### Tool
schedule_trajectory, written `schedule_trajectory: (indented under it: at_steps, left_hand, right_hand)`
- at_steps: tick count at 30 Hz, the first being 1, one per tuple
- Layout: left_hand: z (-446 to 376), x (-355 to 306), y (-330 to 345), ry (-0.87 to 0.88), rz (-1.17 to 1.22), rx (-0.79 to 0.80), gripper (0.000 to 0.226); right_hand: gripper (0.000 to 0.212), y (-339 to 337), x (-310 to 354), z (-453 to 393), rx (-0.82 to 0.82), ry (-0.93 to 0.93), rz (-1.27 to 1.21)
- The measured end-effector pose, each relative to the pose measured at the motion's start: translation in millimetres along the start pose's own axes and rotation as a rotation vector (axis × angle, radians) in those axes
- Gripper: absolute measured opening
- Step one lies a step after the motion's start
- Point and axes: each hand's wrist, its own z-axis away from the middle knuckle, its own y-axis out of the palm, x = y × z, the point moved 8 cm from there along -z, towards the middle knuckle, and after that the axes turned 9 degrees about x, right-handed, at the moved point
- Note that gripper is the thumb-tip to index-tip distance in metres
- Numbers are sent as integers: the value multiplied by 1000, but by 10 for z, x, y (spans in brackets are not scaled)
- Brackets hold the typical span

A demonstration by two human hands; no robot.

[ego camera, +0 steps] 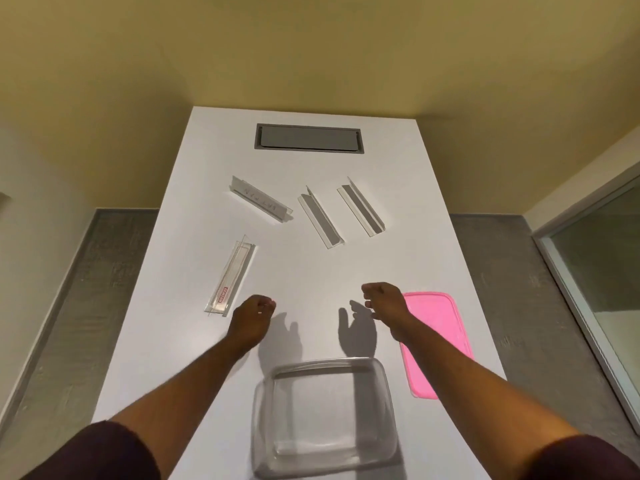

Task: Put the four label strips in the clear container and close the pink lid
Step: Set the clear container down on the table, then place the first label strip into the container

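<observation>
Several clear label strips lie loose on the white table (pixel 398 161): one with red print (pixel 230 277) at the near left, one with grey lettering (pixel 261 199) further back, and two plain ones (pixel 320 218) (pixel 362 211) at centre right. The clear container (pixel 323 415) stands empty and uncovered at the near edge. The pink lid (pixel 438 336) lies flat to its right, partly under my right forearm. My left hand (pixel 252 320) hovers just right of the red-print strip, fingers curled, holding nothing. My right hand (pixel 384 301) hovers beyond the container, fingers loosely bent, also holding nothing.
A grey recessed cable hatch (pixel 309 138) sits in the table's far end. Grey floor runs along both sides of the table. A glass panel with a pale frame (pixel 595 289) stands at the right.
</observation>
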Motion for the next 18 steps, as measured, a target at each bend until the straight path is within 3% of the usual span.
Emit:
schedule_trajectory:
  at_steps: [10, 15, 18]
  left_hand:
    - [-1515, -1562, 61, 119, -33, 30, 16]
    - [-2265, -1771, 142, 28, 42, 38, 38]
    - [-2527, -1686, 311, -69, 123, 119, 27]
  right_hand:
    - [13, 209, 708, -1281, 77, 166, -524]
    - [9, 244, 608, -1745, 2, 273, -732]
    - [13, 295, 521, -1935, -24, 313, -829]
